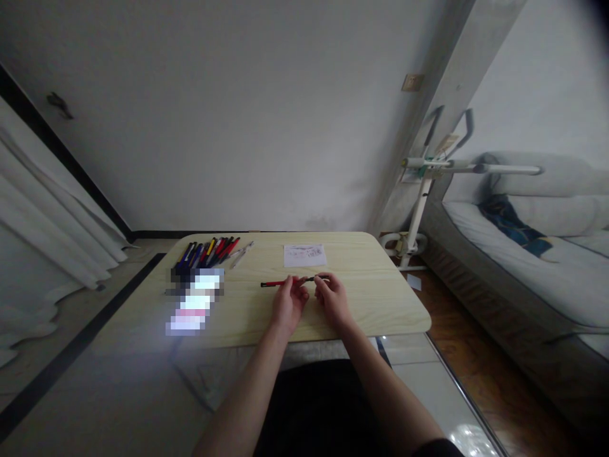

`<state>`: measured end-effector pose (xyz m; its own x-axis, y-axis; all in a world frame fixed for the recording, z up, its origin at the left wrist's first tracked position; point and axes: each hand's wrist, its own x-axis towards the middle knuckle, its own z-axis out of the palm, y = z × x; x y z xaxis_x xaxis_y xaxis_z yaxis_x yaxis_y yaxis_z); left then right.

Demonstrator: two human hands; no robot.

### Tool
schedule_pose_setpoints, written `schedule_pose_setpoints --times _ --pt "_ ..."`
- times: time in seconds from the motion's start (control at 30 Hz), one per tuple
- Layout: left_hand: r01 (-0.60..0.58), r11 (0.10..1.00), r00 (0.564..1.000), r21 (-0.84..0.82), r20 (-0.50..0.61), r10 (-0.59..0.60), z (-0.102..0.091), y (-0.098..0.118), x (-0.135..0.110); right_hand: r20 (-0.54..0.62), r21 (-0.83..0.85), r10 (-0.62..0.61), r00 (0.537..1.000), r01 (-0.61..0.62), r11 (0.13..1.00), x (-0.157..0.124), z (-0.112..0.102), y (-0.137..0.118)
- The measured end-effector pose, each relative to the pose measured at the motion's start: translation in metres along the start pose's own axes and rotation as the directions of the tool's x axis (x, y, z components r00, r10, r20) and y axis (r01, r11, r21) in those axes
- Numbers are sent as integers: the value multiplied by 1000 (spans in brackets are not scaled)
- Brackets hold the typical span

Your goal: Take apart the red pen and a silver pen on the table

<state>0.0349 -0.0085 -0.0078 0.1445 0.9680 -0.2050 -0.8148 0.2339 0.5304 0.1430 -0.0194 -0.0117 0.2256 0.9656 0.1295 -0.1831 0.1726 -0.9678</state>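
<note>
Above the near middle of the table, my left hand [289, 303] is closed around a red pen [273, 284] with a black end that points left. My right hand [333, 299] pinches a slim black piece [324, 277], and its narrow tip meets the right end of the red pen between my fingers. Whether this piece is a cap or another part of the pen is too small to tell. Just beyond my hands lies a white paper card [304, 255] with dark print or writing.
Several pens [209, 251] in black, blue, red and yellow lie bunched at the table's back left, with clear or white pens [242, 254] beside them. A bright pixelated screen [195, 301] is nearer. Right of the table [380, 304] stand exercise equipment [419, 209] and a sofa [476, 235].
</note>
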Motion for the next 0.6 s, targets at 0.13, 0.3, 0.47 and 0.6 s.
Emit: schedule_pose_setpoints --times 0.13,0.3,0.47,0.6 --pt "-12 1000 1000 -5 1 12 -1 0 0 0 -11 -13 1000 13 1000 0 0 0" --pt "-22 1000 1000 -18 -16 22 -2 -1 1 -10 -16 -7 1000 6 1000 0 0 2" --pt "-2 1000 1000 15 -13 2 0 -1 0 -19 -2 -1 1000 1 1000 0 0 1" --pt "-23 997 1000 67 17 22 1 -2 -2 -20 4 -15 1000 15 1000 0 1 1"
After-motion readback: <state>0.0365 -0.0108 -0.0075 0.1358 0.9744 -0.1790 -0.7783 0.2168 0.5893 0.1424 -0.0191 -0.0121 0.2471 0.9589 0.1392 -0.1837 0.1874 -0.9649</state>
